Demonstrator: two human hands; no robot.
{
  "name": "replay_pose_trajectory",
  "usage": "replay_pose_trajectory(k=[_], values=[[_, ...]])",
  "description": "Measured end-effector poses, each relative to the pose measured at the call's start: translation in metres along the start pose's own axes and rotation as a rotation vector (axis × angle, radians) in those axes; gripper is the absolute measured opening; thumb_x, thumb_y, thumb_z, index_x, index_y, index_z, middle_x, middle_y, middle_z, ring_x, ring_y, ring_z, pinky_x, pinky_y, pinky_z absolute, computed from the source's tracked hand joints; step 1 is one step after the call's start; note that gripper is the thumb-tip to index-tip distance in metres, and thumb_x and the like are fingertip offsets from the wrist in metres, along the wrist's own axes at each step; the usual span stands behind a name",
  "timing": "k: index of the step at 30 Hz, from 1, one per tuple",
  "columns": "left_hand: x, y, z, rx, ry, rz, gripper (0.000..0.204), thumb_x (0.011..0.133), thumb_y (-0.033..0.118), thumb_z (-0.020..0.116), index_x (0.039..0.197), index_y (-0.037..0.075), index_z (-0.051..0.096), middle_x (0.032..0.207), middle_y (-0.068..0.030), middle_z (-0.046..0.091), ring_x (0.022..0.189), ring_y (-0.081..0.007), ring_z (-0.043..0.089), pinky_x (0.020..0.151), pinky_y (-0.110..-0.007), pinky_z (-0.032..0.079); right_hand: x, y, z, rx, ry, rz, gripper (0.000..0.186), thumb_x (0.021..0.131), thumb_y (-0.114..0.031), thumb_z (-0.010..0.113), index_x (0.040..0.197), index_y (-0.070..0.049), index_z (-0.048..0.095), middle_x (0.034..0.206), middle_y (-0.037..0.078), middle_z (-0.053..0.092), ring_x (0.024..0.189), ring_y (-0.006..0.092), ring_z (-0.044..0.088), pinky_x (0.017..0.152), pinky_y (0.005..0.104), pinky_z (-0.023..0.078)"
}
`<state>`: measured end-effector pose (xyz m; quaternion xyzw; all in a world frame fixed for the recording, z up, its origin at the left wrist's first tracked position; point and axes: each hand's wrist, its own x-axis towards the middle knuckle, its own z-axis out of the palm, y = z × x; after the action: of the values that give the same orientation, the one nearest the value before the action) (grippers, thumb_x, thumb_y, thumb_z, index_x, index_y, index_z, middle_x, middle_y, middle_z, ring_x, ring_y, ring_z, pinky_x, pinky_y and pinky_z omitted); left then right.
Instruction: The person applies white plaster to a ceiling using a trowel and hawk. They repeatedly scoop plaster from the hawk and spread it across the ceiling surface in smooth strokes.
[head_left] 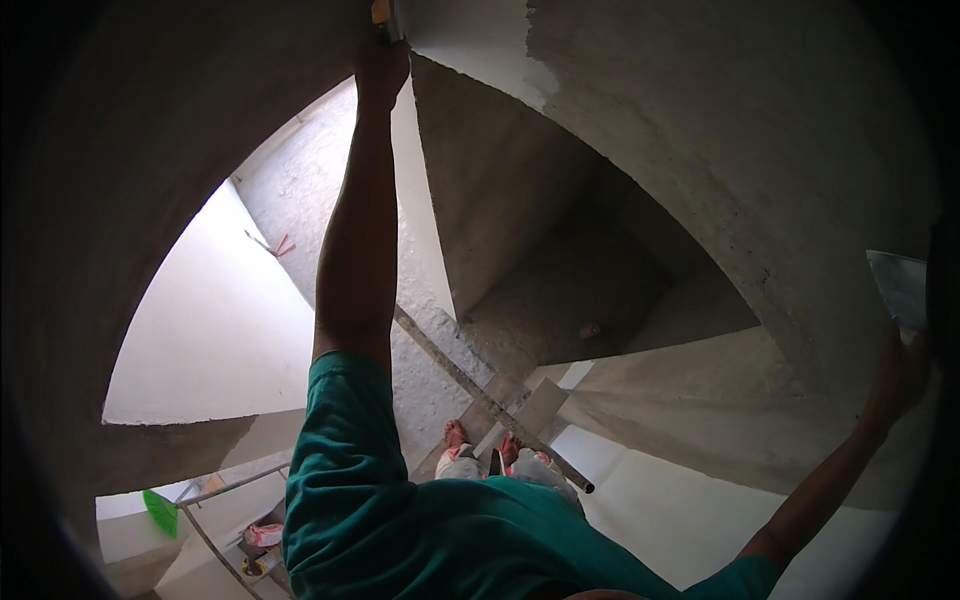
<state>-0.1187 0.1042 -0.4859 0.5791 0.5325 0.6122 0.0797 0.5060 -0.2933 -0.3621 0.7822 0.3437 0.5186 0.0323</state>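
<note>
My left arm stretches far up, and my left hand (pixel 383 72) is wrapped round a tool with an orange-brown handle (pixel 380 12). A pale edge shows beside that handle; the rest of the tool is cut off at the top of the picture. The tool is close to the grey plastered surface (pixel 620 60), next to a lighter, smoother patch (pixel 475 35). Out at the right, my right hand (pixel 900 372) grips a putty knife (pixel 900 285) with a wide metal blade pointing up. Its blade is near the plastered surface at the right rim.
My bare feet (pixel 457 433) stand high on boards (pixel 540 408) beside a long metal pole (pixel 470 385). Far below lies a rough, pale floor (pixel 300 190) with a red-handled tool (pixel 283 245). At lower left are a metal frame (pixel 215 550) and a green object (pixel 160 513).
</note>
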Motion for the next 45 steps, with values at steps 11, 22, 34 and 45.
replay_pose_trajectory(k=[11,22,34,45], values=[[-0.059,0.057,0.027,0.073,-0.061,-0.073,0.055,0.075,0.013,0.06,0.129,0.012,0.053,0.097,-0.0188,0.068,0.092,-0.034,0.067,0.08,-0.044,0.053,-0.003,0.009,0.008,-0.01,-0.03,-0.012,0.051,0.09,-0.048,0.055,0.118,-0.006,0.061,0.11,0.016,0.066,0.098,0.0309,0.065,0.082,0.0409,0.049],[-0.286,0.162,-0.006,-0.233,-0.376,-0.345,0.033,0.083,0.001,0.053,0.116,0.003,0.057,0.096,-0.0175,0.067,0.085,-0.0275,0.067,0.073,-0.036,0.051,-0.003,0.003,0.019,0.153,0.047,-0.091,0.051,0.085,-0.04,0.063,0.118,-0.002,0.058,0.113,0.02,0.062,0.106,0.0339,0.06,0.088,0.0433,0.046],[-0.43,0.139,-0.156,-1.069,0.172,-0.87,0.038,0.082,0.005,0.058,0.119,0.002,0.051,0.107,-0.01,0.061,0.1,-0.0241,0.061,0.089,-0.039,0.05,-0.259,-0.177,-0.101,1.495,-1.11,-0.612,0.035,0.069,-0.011,0.078,0.096,0.005,0.061,0.086,0.027,0.065,0.084,0.04,0.066,0.072,0.0426,0.053],[-0.482,0.196,-0.159,-1.014,0.231,-0.895,0.031,0.081,-0.002,0.058,0.111,0.004,0.055,0.104,-0.0104,0.059,0.103,-0.0229,0.058,0.093,-0.04,0.047,-0.265,-0.202,-0.134,1.607,-1.2,-0.888,0.035,0.072,-0.017,0.075,0.098,0.003,0.062,0.087,0.024,0.066,0.086,0.0381,0.066,0.075,0.0435,0.053]])
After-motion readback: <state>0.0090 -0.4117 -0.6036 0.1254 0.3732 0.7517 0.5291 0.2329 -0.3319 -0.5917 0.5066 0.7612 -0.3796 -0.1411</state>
